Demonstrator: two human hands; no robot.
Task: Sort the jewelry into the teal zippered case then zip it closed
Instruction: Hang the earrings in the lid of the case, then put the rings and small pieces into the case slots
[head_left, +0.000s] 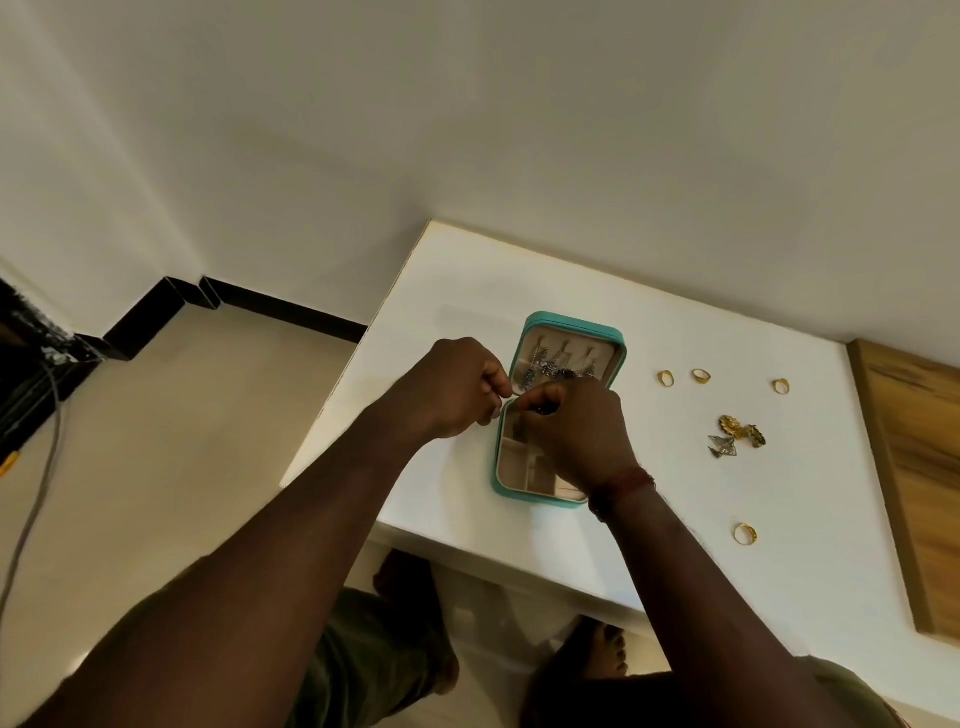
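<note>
1. The left arm (291, 519) and the right arm (727, 597) are bare as far as the picture shows.
2. A thin red thread band (626, 483) is tied round the right wrist, with a darker band just beside it.
3. The legs wear loose, dull green shorts (363, 665).
4. The feet are bare, and the toes show on the right foot (605, 652).

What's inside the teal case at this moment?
In the teal case, the far half holds a cluster of silvery pieces. The near half shows pale compartments that look mostly empty, though the right hand covers part of it. With the left hand it pinches a small piece.
</note>
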